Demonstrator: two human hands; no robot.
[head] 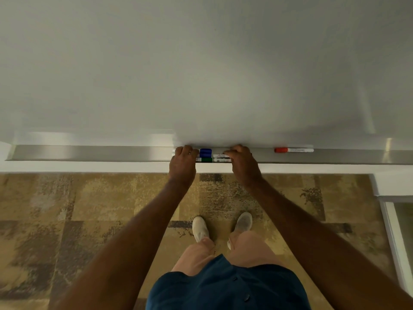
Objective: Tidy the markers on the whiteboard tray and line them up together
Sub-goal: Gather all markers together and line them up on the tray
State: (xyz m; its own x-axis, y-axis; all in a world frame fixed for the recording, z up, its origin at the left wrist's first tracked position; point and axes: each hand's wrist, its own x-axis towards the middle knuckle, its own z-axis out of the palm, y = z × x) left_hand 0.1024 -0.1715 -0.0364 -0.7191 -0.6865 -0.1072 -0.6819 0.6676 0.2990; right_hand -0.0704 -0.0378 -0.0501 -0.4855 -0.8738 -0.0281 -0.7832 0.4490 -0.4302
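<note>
From the head camera, a metal tray (pixel 89 153) runs along the foot of a whiteboard (pixel 201 63). Both hands reach onto it near the middle. The left hand (pixel 182 163) has its fingers curled over the left ends of a small bunch of markers, and the right hand (pixel 242 164) has its fingers curled over their right ends, so each grip is closed round the bunch. Between the hands show a blue marker (pixel 205 152) at the back and a green marker (pixel 206 160) at the front edge, lying side by side lengthwise. A red marker (pixel 293 150) lies alone on the tray, well apart to the right. Below are patterned carpet (pixel 89 209) and two pale shoes (pixel 200 228).
</note>
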